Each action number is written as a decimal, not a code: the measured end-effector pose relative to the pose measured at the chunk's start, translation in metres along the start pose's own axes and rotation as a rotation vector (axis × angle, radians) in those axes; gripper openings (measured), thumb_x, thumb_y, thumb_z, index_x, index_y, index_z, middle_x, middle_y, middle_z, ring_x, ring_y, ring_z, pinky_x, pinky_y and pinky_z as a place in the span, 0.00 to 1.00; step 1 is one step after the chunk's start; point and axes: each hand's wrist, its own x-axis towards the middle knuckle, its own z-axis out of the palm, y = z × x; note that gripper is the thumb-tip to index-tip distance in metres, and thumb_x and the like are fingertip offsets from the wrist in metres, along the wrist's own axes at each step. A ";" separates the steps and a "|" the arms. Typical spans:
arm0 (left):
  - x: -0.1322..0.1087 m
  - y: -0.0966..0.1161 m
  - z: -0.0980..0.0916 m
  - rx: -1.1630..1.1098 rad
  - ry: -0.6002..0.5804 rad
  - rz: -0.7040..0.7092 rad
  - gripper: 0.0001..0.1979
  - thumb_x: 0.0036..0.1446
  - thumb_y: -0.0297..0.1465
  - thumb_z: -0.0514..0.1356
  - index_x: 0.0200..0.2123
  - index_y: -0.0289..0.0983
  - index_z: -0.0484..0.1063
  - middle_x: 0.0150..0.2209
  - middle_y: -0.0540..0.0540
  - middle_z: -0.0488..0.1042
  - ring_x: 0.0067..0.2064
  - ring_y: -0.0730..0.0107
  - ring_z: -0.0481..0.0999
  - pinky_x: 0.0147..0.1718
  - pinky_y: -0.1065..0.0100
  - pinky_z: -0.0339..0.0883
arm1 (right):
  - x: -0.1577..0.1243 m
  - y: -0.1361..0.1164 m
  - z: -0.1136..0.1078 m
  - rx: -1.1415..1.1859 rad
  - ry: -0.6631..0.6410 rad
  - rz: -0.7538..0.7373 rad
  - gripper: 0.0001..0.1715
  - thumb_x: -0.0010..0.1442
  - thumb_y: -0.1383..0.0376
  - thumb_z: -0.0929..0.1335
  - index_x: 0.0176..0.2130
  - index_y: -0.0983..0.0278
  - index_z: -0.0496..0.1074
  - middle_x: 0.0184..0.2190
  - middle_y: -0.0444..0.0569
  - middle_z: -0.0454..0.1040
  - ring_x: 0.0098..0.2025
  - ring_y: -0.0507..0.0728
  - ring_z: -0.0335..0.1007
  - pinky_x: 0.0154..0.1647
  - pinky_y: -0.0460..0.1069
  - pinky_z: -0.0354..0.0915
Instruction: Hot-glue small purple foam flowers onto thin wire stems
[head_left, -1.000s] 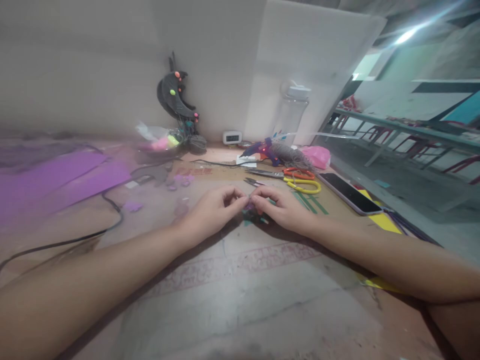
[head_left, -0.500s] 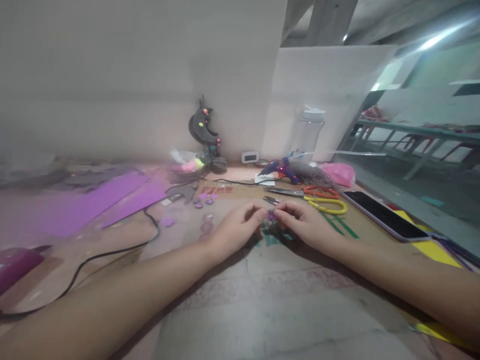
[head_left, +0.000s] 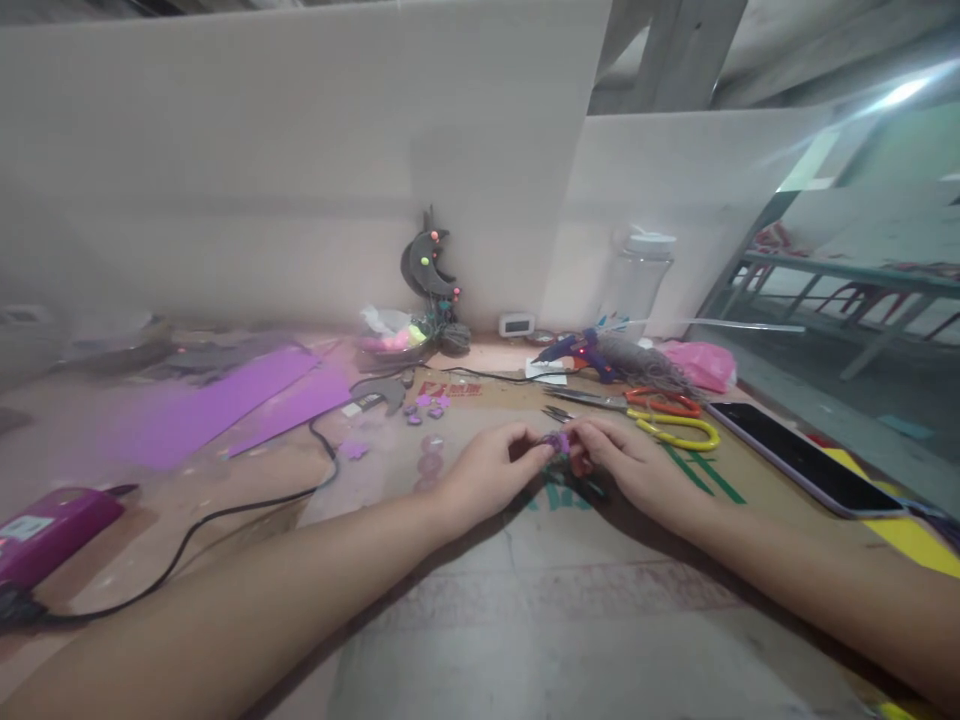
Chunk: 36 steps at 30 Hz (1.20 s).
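Observation:
Between the fingertips of both hands is a small purple piece [head_left: 557,441], partly covered, its exact shape too small to make out. My left hand [head_left: 495,468] pinches it from one side, thumb and forefinger together. My right hand [head_left: 628,462] is closed on its other side. Just behind them lie scissors with orange and yellow handles [head_left: 679,430] and a second pointed metal tool [head_left: 557,413]. Small purple flower shapes [head_left: 355,450] and several purple bits [head_left: 425,408] are left of the hands, near clear round discs [head_left: 430,462].
Purple sheets [head_left: 292,410] lie at left, with a magenta box [head_left: 56,535] and its black cord [head_left: 217,510]. Behind stand a grey moon ornament [head_left: 429,262], a small display [head_left: 517,324], a glue gun [head_left: 581,350], grey yarn [head_left: 645,365] and a bottle [head_left: 641,280]. A phone [head_left: 802,457] lies right.
The whole view has shifted, so things sit lower and farther right. Both hands stay together at the purple piece, with the right fingers slightly repositioned around it.

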 end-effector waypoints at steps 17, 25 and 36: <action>0.002 -0.003 0.001 -0.096 0.081 -0.057 0.12 0.61 0.37 0.56 0.29 0.36 0.66 0.26 0.52 0.68 0.30 0.72 0.67 0.31 0.71 0.60 | 0.005 0.017 0.003 0.130 0.122 -0.066 0.16 0.62 0.68 0.60 0.48 0.60 0.67 0.35 0.45 0.69 0.31 0.52 0.67 0.35 0.49 0.65; 0.001 -0.003 0.002 -0.091 0.083 -0.042 0.12 0.61 0.37 0.56 0.28 0.36 0.66 0.26 0.52 0.68 0.30 0.73 0.67 0.31 0.71 0.60 | 0.003 0.017 -0.001 0.044 0.152 -0.034 0.09 0.58 0.69 0.59 0.33 0.61 0.67 0.24 0.42 0.63 0.27 0.53 0.61 0.28 0.48 0.59; 0.003 -0.006 0.003 -0.091 0.086 -0.037 0.12 0.60 0.38 0.56 0.28 0.37 0.65 0.25 0.53 0.67 0.29 0.73 0.67 0.30 0.71 0.59 | 0.005 0.025 -0.004 -0.092 0.177 -0.145 0.08 0.61 0.69 0.60 0.35 0.61 0.67 0.28 0.44 0.66 0.30 0.54 0.65 0.35 0.50 0.62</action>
